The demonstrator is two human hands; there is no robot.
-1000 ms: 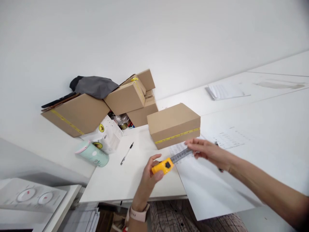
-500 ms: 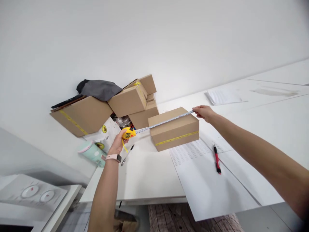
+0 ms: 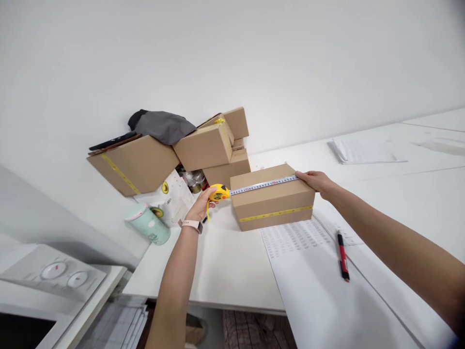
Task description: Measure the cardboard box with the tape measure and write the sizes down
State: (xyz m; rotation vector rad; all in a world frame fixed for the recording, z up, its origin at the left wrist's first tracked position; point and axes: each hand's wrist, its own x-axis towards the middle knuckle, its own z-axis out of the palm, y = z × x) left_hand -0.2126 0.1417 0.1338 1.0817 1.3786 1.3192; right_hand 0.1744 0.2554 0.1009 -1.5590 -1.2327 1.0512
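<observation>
A brown cardboard box (image 3: 272,206) with a yellow tape stripe lies on the white table (image 3: 225,261). My left hand (image 3: 203,204) grips a yellow tape measure case (image 3: 219,193) at the box's left top edge. The white tape blade (image 3: 263,184) runs along the box's top to its right corner, where my right hand (image 3: 317,181) pinches the blade's end against the box. A watch is on my left wrist.
Behind, several cardboard boxes (image 3: 203,145) are piled with a grey cloth (image 3: 163,126) on top. A mint green tumbler (image 3: 148,224) and a white avocado-print carton (image 3: 170,196) lie to the left. A printed sheet (image 3: 301,242) and a red-black pen (image 3: 342,257) lie at right.
Both hands lifted from the table front to the box, pulling the blade out. Since half a second ago the case moved right to the box's left edge and the blade settled along its top.
</observation>
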